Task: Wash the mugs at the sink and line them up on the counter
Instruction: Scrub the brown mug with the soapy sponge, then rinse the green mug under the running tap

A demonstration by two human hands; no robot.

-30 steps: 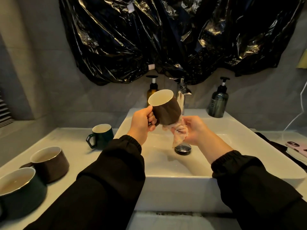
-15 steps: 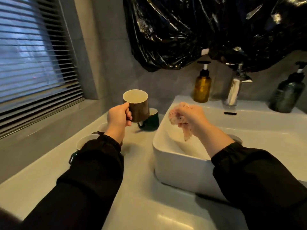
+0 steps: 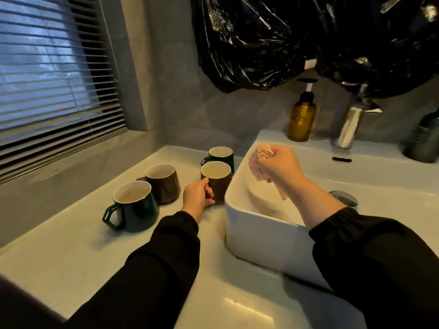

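My left hand [image 3: 197, 197] grips the handle of a brown mug [image 3: 217, 181] that stands on the counter [image 3: 71, 255] right beside the white sink [image 3: 259, 236]. Behind it stands a dark green mug [image 3: 222, 156]. To its left are a second brown mug [image 3: 164, 182] and a larger dark green mug [image 3: 134, 206], both with murky liquid inside. My right hand [image 3: 278, 165] holds a wet pink cloth [image 3: 257, 162] bunched above the sink's left rim.
An amber pump bottle [image 3: 302, 115], a chrome tap [image 3: 351, 124] and a dark pump bottle [image 3: 425, 141] line the back of the sink. Black plastic sheeting [image 3: 308, 39] hangs on the wall above. A window with blinds [image 3: 52, 74] is at the left.
My left hand carried the brown mug from over the sink leftwards and lowered it onto the counter. My right hand with the cloth lifted to the sink's left rim. The view swung left.
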